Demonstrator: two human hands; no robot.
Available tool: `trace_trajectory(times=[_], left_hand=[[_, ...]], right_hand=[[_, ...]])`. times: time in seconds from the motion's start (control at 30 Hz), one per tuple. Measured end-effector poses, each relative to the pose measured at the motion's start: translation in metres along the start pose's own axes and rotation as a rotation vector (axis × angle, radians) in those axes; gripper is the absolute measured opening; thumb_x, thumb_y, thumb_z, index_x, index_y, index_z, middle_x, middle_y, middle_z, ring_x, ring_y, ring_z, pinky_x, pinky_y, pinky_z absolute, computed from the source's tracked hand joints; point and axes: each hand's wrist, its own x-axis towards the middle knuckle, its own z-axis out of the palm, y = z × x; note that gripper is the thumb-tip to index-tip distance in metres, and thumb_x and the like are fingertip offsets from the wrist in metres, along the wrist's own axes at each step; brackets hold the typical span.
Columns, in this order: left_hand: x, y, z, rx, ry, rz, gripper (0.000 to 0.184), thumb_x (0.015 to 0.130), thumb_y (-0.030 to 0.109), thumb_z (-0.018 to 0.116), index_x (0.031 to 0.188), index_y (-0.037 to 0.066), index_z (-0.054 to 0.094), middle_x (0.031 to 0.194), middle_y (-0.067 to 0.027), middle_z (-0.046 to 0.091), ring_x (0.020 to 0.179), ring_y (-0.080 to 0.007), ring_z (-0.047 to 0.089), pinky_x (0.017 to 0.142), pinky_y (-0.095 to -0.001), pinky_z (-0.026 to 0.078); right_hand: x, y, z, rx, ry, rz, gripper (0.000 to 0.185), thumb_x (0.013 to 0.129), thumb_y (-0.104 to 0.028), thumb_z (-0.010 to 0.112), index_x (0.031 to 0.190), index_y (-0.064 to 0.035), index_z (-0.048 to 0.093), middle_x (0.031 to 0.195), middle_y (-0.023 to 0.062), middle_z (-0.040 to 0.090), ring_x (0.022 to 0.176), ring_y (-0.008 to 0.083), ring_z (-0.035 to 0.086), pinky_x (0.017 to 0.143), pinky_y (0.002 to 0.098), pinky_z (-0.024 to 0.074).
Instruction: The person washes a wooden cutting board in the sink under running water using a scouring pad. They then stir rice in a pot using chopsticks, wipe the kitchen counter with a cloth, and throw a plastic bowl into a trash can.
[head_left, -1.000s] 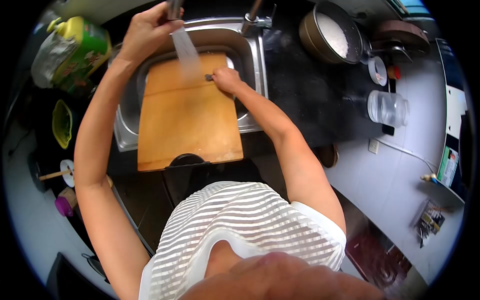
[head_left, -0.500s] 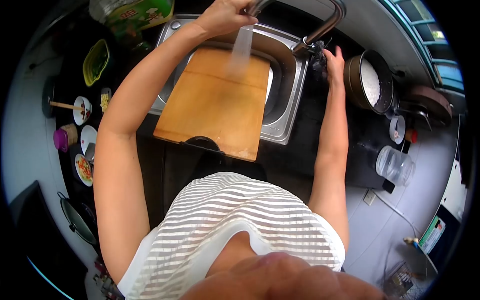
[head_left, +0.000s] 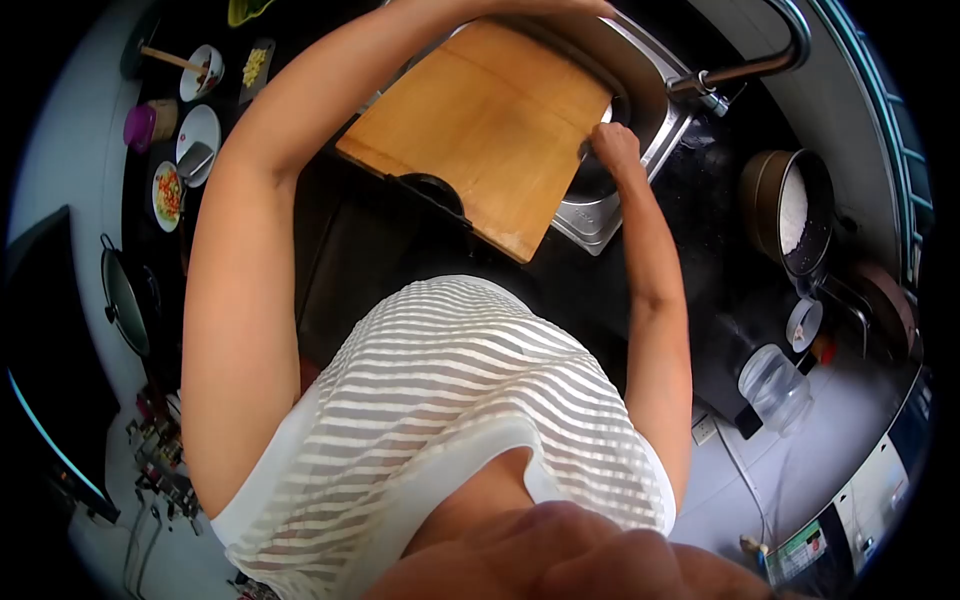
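A wooden cutting board [head_left: 480, 130] lies tilted across the steel sink [head_left: 590, 222], its black-handled end resting over the front edge. My left hand [head_left: 565, 6] is at the top edge of the view, above the far end of the board. Most of its fingers are cut off, so its grip does not show. My right hand [head_left: 615, 147] is closed beside the board's right edge, over the sink basin. Whatever its curled fingers hold, if anything, is hidden. The curved metal faucet [head_left: 745, 70] rises behind the sink on the right.
A pot of white grains [head_left: 792, 210] stands right of the sink, with a clear plastic jar [head_left: 775, 388] nearer. On the left are a bowl with a wooden-handled utensil [head_left: 202, 72], a plate with a cleaver [head_left: 197, 150], a plate of chopped vegetables [head_left: 167, 195] and a purple-lidded jar [head_left: 140, 128].
My right hand has come from the dark scrubber behind the faucet to the board's right edge. My left hand has left the spout's earlier position. The water stream no longer shows; the view has shifted.
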Motion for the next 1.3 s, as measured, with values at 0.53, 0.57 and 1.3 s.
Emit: trace_trajectory(times=[0.53, 0.57, 1.3], left_hand=[[-0.312, 0.037, 0.042, 0.197, 0.477, -0.442, 0.027, 0.074, 0.011, 0.063, 0.1, 0.003, 0.061, 0.102, -0.0117, 0.059, 0.096, -0.028, 0.054, 0.084, -0.0366, 0.043], [-0.312, 0.038, 0.041, 0.185, 0.518, -0.453, 0.027, 0.074, 0.011, 0.063, 0.1, 0.003, 0.061, 0.102, -0.0118, 0.059, 0.097, -0.0278, 0.054, 0.084, -0.0363, 0.043], [-0.202, 0.21, -0.152, -1.822, -0.354, 0.585, 0.021, 0.086, 0.021, 0.056, 0.088, 0.001, 0.061, 0.082, -0.0072, 0.061, 0.078, -0.0122, 0.058, 0.069, -0.0257, 0.045]], right_hand=[[0.024, -0.05, -0.096, 0.846, 0.367, -0.188, 0.029, 0.087, -0.007, 0.049, 0.113, 0.0035, 0.052, 0.098, 0.0112, 0.061, 0.087, 0.0197, 0.057, 0.079, 0.0294, 0.0449], [0.021, -0.058, -0.125, 0.877, 0.394, -0.132, 0.029, 0.088, -0.008, 0.048, 0.114, 0.0043, 0.051, 0.105, 0.0146, 0.059, 0.092, 0.0208, 0.056, 0.083, 0.0294, 0.0437], [0.031, -0.127, -0.172, 1.103, 0.33, -0.005, 0.028, 0.089, -0.013, 0.048, 0.111, 0.0027, 0.055, 0.092, 0.0033, 0.058, 0.081, 0.0091, 0.051, 0.072, 0.0225, 0.0406]])
